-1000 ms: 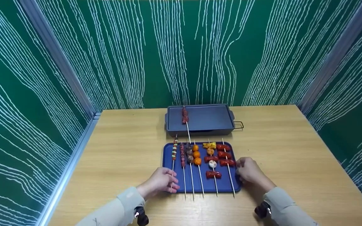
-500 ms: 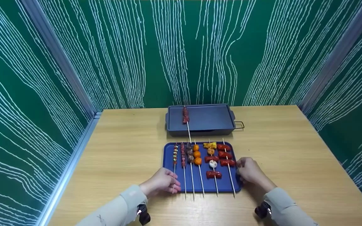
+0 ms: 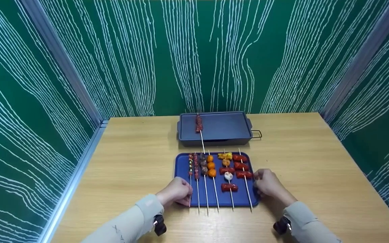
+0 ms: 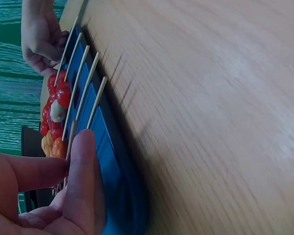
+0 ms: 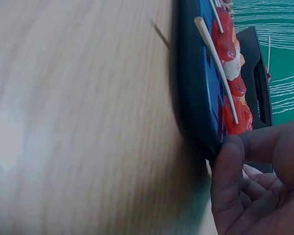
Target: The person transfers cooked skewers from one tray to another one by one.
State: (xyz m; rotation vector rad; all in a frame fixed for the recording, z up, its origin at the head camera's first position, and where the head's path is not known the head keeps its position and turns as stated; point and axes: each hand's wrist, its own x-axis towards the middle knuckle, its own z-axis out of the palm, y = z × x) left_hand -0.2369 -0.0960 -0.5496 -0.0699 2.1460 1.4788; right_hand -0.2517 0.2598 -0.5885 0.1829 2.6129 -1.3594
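Note:
My left hand [image 3: 178, 191] pinches the stick of a thin skewer with small red, green and white pieces [image 3: 190, 164] at the left side of a blue tray [image 3: 240, 199]. In the left wrist view, that stick [image 4: 71, 139] runs between thumb and forefinger. Over at the tray's right edge, my right hand [image 3: 267, 183] grips the rim, thumb and finger meeting at the corner in the right wrist view. Other skewers lie side by side on the tray: thin red meat [image 3: 196, 167], dark meat [image 3: 204, 165], orange balls [image 3: 211, 166], a mixed one [image 3: 228, 176] and red sausages [image 3: 241, 166].
Behind the tray stands a dark grey grill [image 3: 228, 126] with a wire handle [image 3: 257, 134] on its right. One meat skewer [image 3: 199, 124] lies on it, its stick reaching toward the tray. Green walls with white lines surround the wooden table [image 3: 130, 152].
The left hand has brought its skewer down and rightward, from tilted over the tray's far left edge to alongside the thin red meat skewer. The right hand has stayed at the rim.

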